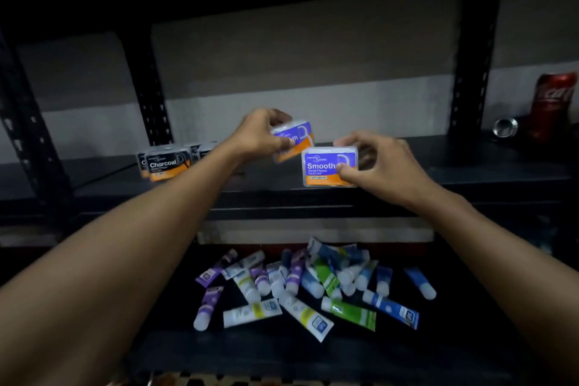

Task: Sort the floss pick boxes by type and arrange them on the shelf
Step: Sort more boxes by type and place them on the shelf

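Our left hand (261, 135) grips a tilted Smooth box (297, 135); our right hand (380, 163) pinches an upright Smooth box (321, 168) on the shelf (470, 174).

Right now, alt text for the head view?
The left hand holds a tilted blue Smooth box above a dark shelf, while the right hand grips an upright Smooth box near its front edge. Charcoal boxes stand grouped at left; toothpaste tubes lie heaped on the level below.
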